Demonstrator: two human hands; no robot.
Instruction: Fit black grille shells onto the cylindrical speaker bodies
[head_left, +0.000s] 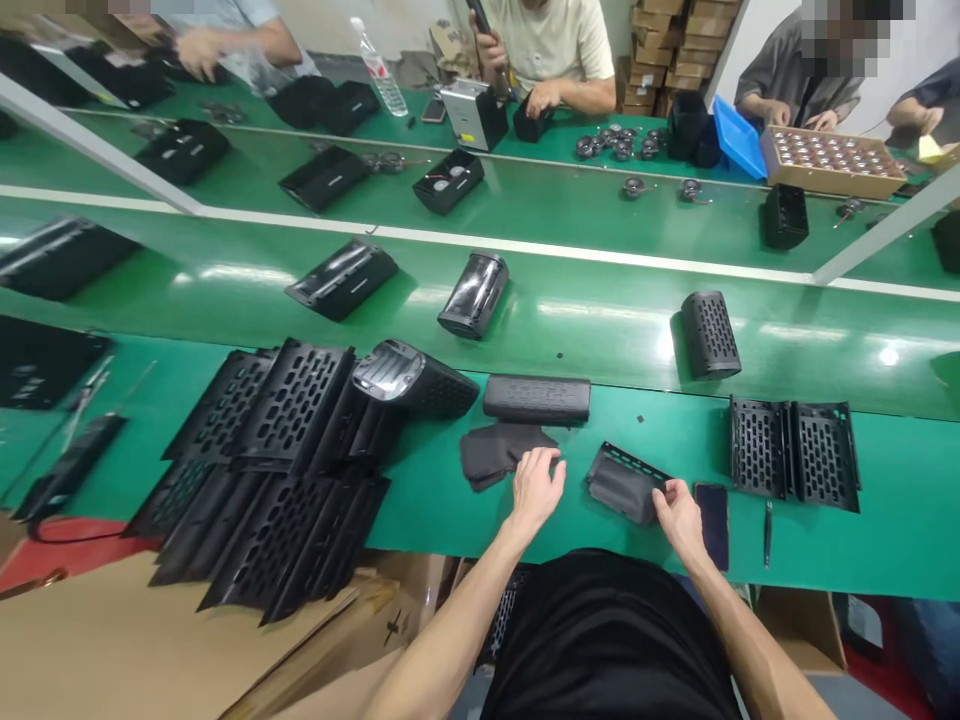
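Note:
My left hand [537, 484] lies with outstretched fingers at the right edge of a small pile of dark grey fabric pieces [491, 455], touching it. The thumb side faces the gap between pile and cover. My right hand [679, 516] pinches the right end of a curved black plastic cover [609, 455] with slots along its back edge. A dark grey fabric piece [626, 490] lies over the inside of that cover. Just behind the pile rests a slotted black speaker housing [537, 398].
Stacked perforated black covers [292, 420] fill the bench's left side, with a speaker housing [412, 378] against them. A phone [712, 525], a pen [767, 535] and two covers [795, 450] lie right. Behind, a green conveyor [600, 330] carries housings; people work across it.

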